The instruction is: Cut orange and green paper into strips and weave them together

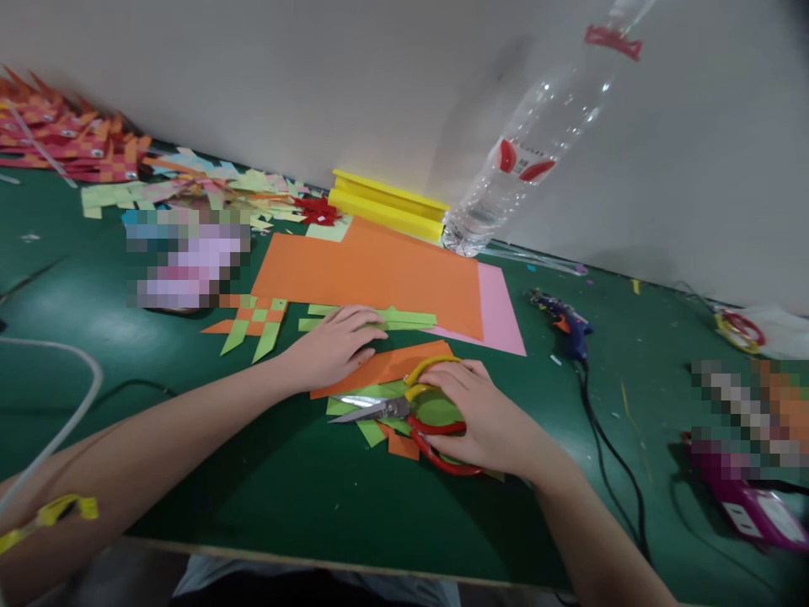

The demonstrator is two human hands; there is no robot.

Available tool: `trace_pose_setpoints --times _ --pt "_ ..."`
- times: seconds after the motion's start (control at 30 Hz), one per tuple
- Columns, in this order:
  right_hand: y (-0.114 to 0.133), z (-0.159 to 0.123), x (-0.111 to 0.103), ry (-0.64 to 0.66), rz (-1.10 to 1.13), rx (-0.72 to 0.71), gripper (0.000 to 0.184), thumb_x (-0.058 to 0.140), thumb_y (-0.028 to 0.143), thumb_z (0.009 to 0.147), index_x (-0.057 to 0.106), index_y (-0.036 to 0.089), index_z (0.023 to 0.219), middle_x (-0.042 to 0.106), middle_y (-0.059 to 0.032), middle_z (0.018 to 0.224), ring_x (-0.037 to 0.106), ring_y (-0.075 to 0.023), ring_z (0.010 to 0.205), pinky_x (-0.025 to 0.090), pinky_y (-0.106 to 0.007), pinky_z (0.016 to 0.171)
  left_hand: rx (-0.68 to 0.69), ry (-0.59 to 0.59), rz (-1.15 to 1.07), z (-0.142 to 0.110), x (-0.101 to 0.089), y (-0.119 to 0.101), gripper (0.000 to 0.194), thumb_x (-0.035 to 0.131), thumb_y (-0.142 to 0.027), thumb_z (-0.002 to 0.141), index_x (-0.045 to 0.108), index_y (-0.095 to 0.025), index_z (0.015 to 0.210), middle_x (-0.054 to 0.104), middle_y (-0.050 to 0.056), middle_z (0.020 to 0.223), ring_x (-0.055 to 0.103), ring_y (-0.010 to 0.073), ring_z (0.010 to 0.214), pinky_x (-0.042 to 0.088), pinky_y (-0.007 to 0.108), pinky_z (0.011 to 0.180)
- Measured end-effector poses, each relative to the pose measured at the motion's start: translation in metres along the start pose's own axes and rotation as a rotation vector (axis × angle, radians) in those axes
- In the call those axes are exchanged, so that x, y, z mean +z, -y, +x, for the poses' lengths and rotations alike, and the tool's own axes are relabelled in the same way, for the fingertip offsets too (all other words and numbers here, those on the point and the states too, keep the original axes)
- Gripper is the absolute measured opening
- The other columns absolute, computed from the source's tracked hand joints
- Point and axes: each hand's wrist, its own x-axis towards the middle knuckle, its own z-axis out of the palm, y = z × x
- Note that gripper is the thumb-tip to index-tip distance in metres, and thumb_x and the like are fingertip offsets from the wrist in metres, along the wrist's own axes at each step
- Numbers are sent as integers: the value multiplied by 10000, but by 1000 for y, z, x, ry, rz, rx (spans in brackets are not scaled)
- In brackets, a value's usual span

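Observation:
My right hand [484, 413] grips a pair of scissors [395, 409] by their yellow and red handles, the blades slightly apart and pointing left. Beneath the scissors lie green and orange paper scraps [403, 445] and an orange paper strip [385, 371]. My left hand [341, 344] rests with its fingers stretched out over light green paper strips [404, 319]; the fingers' undersides are hidden. To its left sits a woven orange and green paper piece [256, 320] with pointed ends. Behind the hands, a large orange sheet [379, 270] overlaps a pink sheet [502, 308].
A yellow folded strip [385, 209] and a tilted clear plastic bottle [524, 152] stand by the wall. Finished-looking woven paper pieces [69, 135] and cuttings [208, 185] pile up at the back left. A blue glue gun [569, 329] with a black cord and a purple object [746, 497] lie right.

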Motion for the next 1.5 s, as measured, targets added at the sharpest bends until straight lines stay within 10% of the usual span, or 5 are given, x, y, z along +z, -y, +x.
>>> trace_pose_setpoints --times 1.5 --pt "9 5 5 -7 -41 18 445 668 356 791 504 212 1178 606 -71 1188 541 -240 1117 376 -421 969 -11 -17 78 -1 1 -4 278 396 -226 968 526 -192 1212 519 75 1318 421 238 1262 334 413 1058"
